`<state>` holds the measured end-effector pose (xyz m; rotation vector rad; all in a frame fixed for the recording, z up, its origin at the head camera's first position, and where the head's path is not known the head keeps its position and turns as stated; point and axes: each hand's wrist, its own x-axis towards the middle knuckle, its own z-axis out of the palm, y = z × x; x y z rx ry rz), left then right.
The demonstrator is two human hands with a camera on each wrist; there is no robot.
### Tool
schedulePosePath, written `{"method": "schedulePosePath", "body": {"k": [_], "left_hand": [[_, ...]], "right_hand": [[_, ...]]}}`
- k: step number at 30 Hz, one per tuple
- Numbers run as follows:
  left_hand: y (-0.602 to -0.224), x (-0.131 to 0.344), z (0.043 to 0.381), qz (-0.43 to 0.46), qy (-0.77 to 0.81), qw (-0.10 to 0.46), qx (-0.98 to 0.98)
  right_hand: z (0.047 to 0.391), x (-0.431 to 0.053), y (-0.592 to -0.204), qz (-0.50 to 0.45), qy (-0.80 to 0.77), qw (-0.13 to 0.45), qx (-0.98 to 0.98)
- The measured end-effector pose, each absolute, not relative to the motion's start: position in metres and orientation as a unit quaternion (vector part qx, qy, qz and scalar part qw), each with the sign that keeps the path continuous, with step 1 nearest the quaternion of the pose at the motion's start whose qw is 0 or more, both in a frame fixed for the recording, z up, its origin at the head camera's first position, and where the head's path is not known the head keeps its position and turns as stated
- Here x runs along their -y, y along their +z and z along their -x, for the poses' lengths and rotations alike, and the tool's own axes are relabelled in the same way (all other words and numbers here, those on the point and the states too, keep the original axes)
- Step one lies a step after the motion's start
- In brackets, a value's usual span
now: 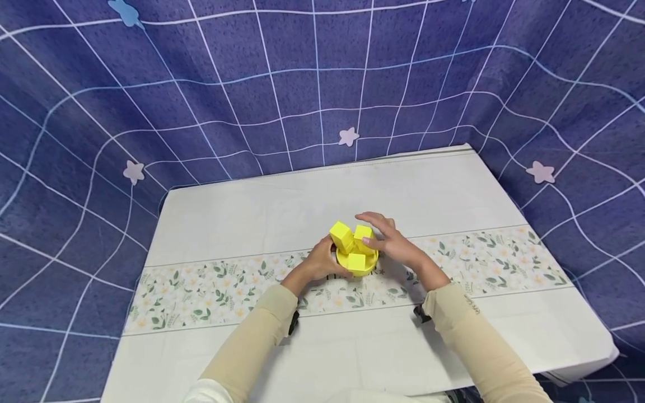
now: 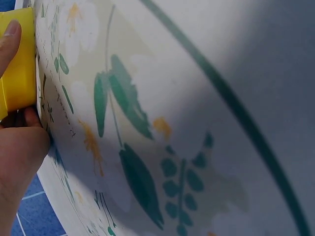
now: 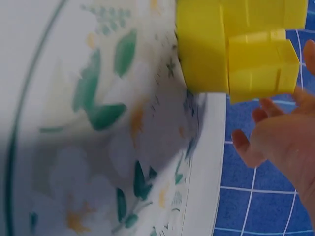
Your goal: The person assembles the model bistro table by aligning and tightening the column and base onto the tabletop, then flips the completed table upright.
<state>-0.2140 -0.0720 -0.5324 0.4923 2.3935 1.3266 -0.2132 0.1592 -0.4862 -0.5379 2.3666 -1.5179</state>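
Observation:
A round yellow holder stands on the table, with three yellow blocks on it. One tall block leans toward the left, another block is at the back right, and a third block is at the front. My left hand grips the holder's left side, its thumb lying along the yellow wall. Around the back-right block, my right hand is spread, with the thumb overlapping it in the head view and the other fingers reaching behind. The right wrist view shows those fingers right at the block's edge.
The white table has a floral band across its middle. Blue curtains with white grid lines and star shapes hang behind and at both sides.

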Motion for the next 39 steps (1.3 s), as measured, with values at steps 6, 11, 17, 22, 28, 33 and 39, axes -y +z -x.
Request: {"method": "schedulePosePath", "body": {"k": [6, 11, 17, 22, 28, 33, 39], "left_hand": [[-0.532, 0.073, 0.215, -0.177, 0.464, 0.182, -0.849], [-0.535, 0.072, 0.215, -0.173, 0.465, 0.183, -0.849], [-0.537, 0.071, 0.215, -0.170, 0.468, 0.181, -0.848], [-0.535, 0.072, 0.214, -0.169, 0.467, 0.181, -0.849], [-0.536, 0.073, 0.213, -0.164, 0.465, 0.185, -0.850], [-0.535, 0.073, 0.215, -0.155, 0.457, 0.185, -0.856], [-0.533, 0.072, 0.215, -0.158, 0.461, 0.185, -0.853]], "right_hand": [[0.220, -0.163, -0.486, 0.198, -0.533, 0.169, -0.805], [0.219, -0.158, -0.489, 0.139, -0.526, 0.113, -0.832], [0.217, -0.155, -0.495, 0.085, -0.522, 0.050, -0.847], [0.215, -0.155, -0.495, 0.088, -0.525, 0.044, -0.845], [0.214, -0.166, -0.492, 0.137, -0.545, 0.076, -0.824], [0.215, -0.174, -0.491, 0.173, -0.565, 0.108, -0.800], [0.217, -0.174, -0.494, 0.152, -0.576, 0.109, -0.796]]}}
